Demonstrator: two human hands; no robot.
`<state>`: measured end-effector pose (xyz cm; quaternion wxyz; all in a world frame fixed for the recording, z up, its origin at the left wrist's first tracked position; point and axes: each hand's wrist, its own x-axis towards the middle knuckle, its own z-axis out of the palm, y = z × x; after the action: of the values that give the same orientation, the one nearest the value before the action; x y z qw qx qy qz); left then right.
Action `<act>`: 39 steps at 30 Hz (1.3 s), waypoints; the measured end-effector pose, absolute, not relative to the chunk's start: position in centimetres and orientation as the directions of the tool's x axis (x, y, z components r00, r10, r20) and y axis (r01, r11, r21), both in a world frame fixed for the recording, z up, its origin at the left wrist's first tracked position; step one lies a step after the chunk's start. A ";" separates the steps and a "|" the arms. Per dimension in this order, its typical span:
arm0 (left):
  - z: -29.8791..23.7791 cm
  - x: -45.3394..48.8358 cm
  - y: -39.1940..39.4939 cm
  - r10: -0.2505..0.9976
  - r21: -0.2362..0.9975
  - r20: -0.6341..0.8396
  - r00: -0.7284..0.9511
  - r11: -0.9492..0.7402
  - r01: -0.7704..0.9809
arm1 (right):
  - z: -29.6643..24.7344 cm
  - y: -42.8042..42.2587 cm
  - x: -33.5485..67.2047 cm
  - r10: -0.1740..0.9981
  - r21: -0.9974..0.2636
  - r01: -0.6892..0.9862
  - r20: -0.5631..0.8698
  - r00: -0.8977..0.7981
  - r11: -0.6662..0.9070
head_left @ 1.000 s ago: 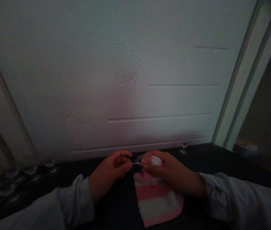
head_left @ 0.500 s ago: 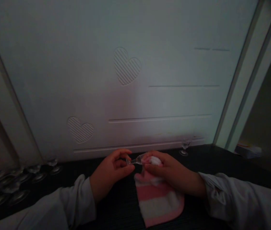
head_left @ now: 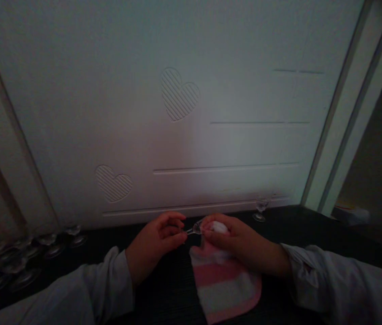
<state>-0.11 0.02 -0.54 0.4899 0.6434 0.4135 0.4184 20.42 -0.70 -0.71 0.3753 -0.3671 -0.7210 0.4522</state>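
Clear glass is catching faint light well to the left of the striped cloth (head_left: 226,277): a cluster of small stemmed glasses (head_left: 16,264) is standing on the dark bench (head_left: 163,298), too dim for a sure count. Just left of the cloth's upper end, the left hand (head_left: 157,239) is pinching the foot end of a held stemmed glass (head_left: 196,228), its thumb and fingers closing narrowly. This glass is lying sideways between the hands, its bowl pointing into the cloth's bunched top. Compared with half a second ago, the foot is showing less between the fingers and the stem is slanting more, so the glass seems to be turning slightly in that pinch. At the cloth's top, the right hand (head_left: 236,234) is gripping the gathered fabric and pressing it to the bowl; whether the fabric is going inside or around the rim, I cannot tell. That hand is barely shifting, which suggests that cloth and bowl are keeping contact while the glass is rotating. Beyond the cloth's upper right, a lone stemmed glass (head_left: 261,208) is standing upright near the white panel (head_left: 245,144), apart from the cloth and unmoved.
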 end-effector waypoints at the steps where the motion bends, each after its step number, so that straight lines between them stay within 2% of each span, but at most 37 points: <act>1: -0.5 -0.1 -0.1 0.939 0.975 0.139 0.315 -0.185 0.124 | -0.7 -0.7 20.4 0.868 -0.928 0.193 0.204 -0.453 0.319; 4: -0.6 0.1 -0.5 0.925 0.963 0.169 0.340 -0.228 0.142 | -0.8 -0.6 20.4 0.865 -0.926 0.206 0.192 -0.463 0.316; 8: -0.7 0.1 -0.6 0.922 0.952 0.152 0.357 -0.234 0.198 | -0.8 -0.6 20.3 0.850 -0.885 0.256 0.237 -0.471 0.389; 14: -0.4 0.1 -0.5 0.849 0.930 0.086 0.522 -0.256 0.264 | -0.6 -1.3 20.3 0.802 -0.796 0.311 0.328 -0.498 0.519; 16: -0.1 0.2 -0.9 0.825 0.894 0.097 0.557 -0.319 0.316 | -0.6 -1.8 20.3 0.776 -0.741 0.340 0.372 -0.510 0.579; 19: 0.4 0.4 -1.6 0.814 0.769 0.156 0.559 -0.456 0.448 | -0.5 -2.4 20.3 0.733 -0.658 0.378 0.417 -0.537 0.652; 21: 0.6 0.4 -1.8 0.822 0.712 0.187 0.538 -0.491 0.503 | -0.5 -2.6 20.3 0.720 -0.652 0.364 0.430 -0.544 0.665; 23: 0.7 0.4 -1.6 0.837 0.743 0.186 0.515 -0.462 0.484 | -0.5 -2.6 20.3 0.733 -0.677 0.348 0.433 -0.524 0.649; 27: 0.3 0.1 -0.6 0.894 0.909 0.118 0.433 -0.273 0.316 | -0.4 -2.3 20.2 0.804 -0.724 0.387 0.397 -0.444 0.571; 31: -0.4 -0.1 0.1 0.939 0.980 0.085 0.332 -0.140 0.144 | -0.2 -2.5 20.2 0.804 -0.708 0.422 0.361 -0.473 0.567; 33: -0.6 -0.1 0.1 0.940 0.990 0.081 0.331 -0.113 0.080 | 0.1 -2.7 20.2 0.750 -0.630 0.436 0.402 -0.525 0.642; 35: -0.5 -0.1 -0.1 0.929 0.994 0.069 0.364 -0.096 0.055 | 0.4 -3.1 20.3 0.659 -0.489 0.450 0.451 -0.602 0.747; 37: -0.4 -0.1 -0.2 0.913 0.992 0.063 0.403 -0.101 0.075 | 0.7 -3.7 20.2 0.530 -0.278 0.451 0.460 -0.713 0.848; 39: -0.1 -0.1 -0.3 0.901 0.981 0.085 0.425 -0.151 0.122 | 1.0 -4.4 20.1 0.402 -0.057 0.417 0.409 -0.819 0.907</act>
<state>-0.11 -0.34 -0.08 0.5245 0.6613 0.3868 0.3713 20.07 -4.42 0.95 0.2103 -0.2147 -0.9536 -0.0173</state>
